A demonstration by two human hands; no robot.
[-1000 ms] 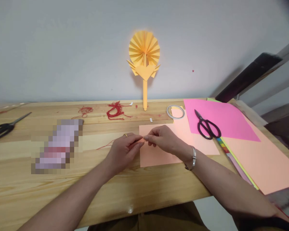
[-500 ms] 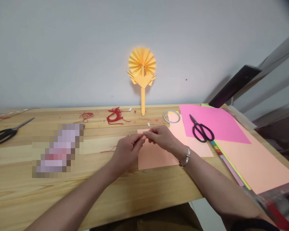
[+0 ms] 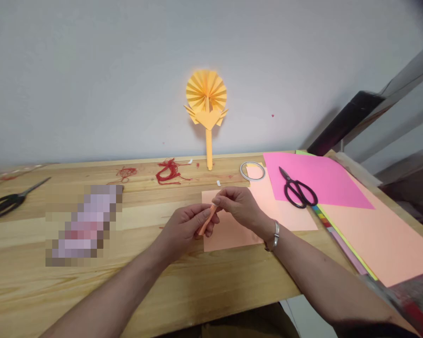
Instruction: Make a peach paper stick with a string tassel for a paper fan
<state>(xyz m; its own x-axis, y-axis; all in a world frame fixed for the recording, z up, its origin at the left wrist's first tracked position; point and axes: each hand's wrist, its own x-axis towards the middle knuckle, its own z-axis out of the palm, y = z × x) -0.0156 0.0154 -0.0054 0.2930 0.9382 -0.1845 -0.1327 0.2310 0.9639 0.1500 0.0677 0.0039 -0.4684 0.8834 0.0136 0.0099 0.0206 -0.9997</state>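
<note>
Between my two hands is a narrow folded strip of peach paper (image 3: 206,222), slanting from upper right to lower left. My left hand (image 3: 190,223) is closed round its lower part, with the thumb along it. The thumb and fingertips of my right hand (image 3: 238,204) pinch its upper end. Beneath the hands, a flat peach paper sheet (image 3: 229,232) lies on the wooden table (image 3: 151,281). A bit of red thread (image 3: 161,227) shows beside my left hand, mostly hidden.
A yellow paper fan (image 3: 207,98) leans against the wall. Tangled red thread (image 3: 169,171), a tape roll (image 3: 253,171) and a blurred-out object (image 3: 88,223) lie around. Black scissors (image 3: 298,190) rest on pink paper (image 3: 313,176); another pair of scissors (image 3: 7,204) is at far left.
The folded paper strip, hidden before, now shows between my hands. My left hand has turned and lowered slightly, its fingers now around the strip. The view has shifted a little.
</note>
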